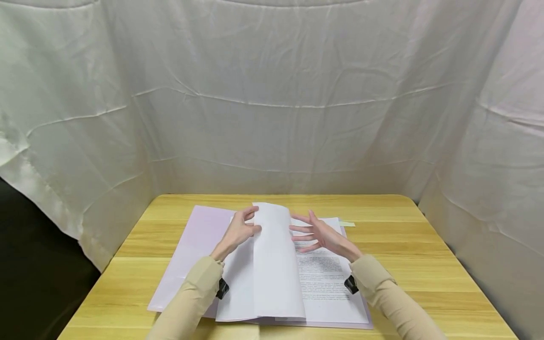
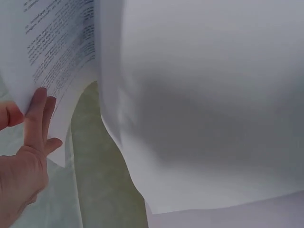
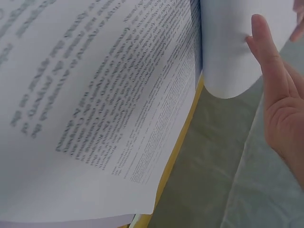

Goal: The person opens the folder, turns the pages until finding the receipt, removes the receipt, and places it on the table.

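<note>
A lilac folder (image 1: 199, 241) lies open on the table with white paper sheets in it. One turned sheet (image 1: 276, 269) stands raised and curved over the middle. My left hand (image 1: 239, 232) pinches its upper left edge between thumb and fingers; in the left wrist view the sheet's corner sits between the fingertips, with print on that side. My right hand (image 1: 326, 235) is held with fingers spread, its fingertips at the right side of the raised sheet. Beneath it lies a printed page (image 1: 325, 278). In the right wrist view the right hand (image 3: 285, 109) has straight fingers against the curled paper.
The wooden table (image 1: 403, 264) extends around the folder. A pale green tab (image 1: 347, 224) sticks out at the folder's upper right. Grey-white curtains (image 1: 280, 94) hang behind and at both sides. A black area (image 1: 34, 264) shows at the lower left.
</note>
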{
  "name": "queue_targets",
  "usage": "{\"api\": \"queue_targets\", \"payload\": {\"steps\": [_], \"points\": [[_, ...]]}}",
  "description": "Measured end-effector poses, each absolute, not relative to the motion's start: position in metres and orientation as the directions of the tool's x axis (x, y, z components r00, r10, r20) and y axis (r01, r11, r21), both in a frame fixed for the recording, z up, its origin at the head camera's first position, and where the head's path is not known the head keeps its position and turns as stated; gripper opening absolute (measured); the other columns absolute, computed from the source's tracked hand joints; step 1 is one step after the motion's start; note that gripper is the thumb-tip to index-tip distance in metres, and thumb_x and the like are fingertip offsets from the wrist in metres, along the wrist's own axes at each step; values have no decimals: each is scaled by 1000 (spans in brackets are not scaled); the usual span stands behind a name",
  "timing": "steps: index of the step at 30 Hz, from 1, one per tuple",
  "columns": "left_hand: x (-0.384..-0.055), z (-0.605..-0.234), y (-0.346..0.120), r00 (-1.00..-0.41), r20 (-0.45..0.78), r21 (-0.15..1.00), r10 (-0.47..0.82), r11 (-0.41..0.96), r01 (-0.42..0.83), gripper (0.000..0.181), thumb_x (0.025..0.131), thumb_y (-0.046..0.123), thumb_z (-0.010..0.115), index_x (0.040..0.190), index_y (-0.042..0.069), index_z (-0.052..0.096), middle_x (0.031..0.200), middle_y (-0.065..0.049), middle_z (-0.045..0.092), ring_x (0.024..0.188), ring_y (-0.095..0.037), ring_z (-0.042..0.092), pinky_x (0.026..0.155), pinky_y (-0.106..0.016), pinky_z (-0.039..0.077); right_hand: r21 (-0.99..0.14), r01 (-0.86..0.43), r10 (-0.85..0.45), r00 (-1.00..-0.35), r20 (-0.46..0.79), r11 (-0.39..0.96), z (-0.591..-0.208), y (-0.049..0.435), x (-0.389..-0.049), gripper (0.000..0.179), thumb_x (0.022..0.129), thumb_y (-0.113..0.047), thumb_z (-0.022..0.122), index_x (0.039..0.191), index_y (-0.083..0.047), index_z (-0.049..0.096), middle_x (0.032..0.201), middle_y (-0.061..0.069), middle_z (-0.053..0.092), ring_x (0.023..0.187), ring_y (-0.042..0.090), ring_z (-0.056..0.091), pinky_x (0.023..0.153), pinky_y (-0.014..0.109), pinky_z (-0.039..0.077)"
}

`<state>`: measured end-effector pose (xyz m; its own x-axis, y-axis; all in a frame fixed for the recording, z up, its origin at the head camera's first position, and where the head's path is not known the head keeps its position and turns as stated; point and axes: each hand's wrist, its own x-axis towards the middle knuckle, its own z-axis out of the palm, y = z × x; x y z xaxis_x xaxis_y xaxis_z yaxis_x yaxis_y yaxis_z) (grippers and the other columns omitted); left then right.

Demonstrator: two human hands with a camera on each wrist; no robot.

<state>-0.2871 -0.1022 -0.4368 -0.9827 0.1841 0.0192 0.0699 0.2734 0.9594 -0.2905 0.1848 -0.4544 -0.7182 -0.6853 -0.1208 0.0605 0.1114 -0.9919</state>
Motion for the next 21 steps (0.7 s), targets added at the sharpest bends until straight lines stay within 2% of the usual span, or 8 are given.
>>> {"api": "queue_targets", "payload": {"steps": [4, 9, 11, 16, 21], "points": [[-287, -441, -108, -986, 3, 946, 164, 319, 55, 70, 80, -3, 68, 146, -4, 47, 154, -30, 42, 131, -55, 50, 86, -38, 62, -994, 45, -681, -726, -102, 101, -455, 190, -287, 70, 107, -55, 6, 163, -12, 14, 164, 25, 26, 143, 50, 38, 103, 58, 52], [-288, -448, -116, -988, -2, 927, 155, 371, 57, 69, 81, -2, 73, 144, -9, 47, 152, -32, 43, 135, -54, 47, 106, -52, 52, -994, 29, -668, -738, -95, 109, -459, 197, -285, 67, 109, -49, 6, 162, -10, 16, 163, 27, 24, 143, 53, 37, 103, 55, 54], [-288, -451, -120, -988, -9, 918, 153, 393, 53, 69, 81, -1, 74, 143, -10, 47, 152, -32, 43, 136, -53, 46, 109, -53, 49, -993, 28, -660, -745, -94, 111, -461, 200, -285, 65, 110, -47, 6, 162, -10, 18, 163, 28, 25, 143, 53, 37, 103, 56, 53], [-288, -458, -129, -989, -42, 904, 142, 426, 23, 67, 82, 2, 75, 144, -6, 48, 153, -30, 43, 135, -51, 49, 104, -51, 53, -994, 33, -652, -753, -91, 100, -464, 206, -283, 63, 110, -44, 8, 161, -8, 21, 161, 30, 27, 142, 55, 36, 107, 60, 48], [-290, -463, -137, -990, -30, 881, 138, 472, 39, 64, 82, 2, 76, 141, -4, 52, 151, -26, 49, 140, -47, 46, 114, -55, 44, -992, 5, -635, -768, -87, 130, -469, 212, -281, 56, 112, -35, 20, 159, -4, 24, 157, 33, 34, 140, 55, 40, 109, 60, 46]]}}
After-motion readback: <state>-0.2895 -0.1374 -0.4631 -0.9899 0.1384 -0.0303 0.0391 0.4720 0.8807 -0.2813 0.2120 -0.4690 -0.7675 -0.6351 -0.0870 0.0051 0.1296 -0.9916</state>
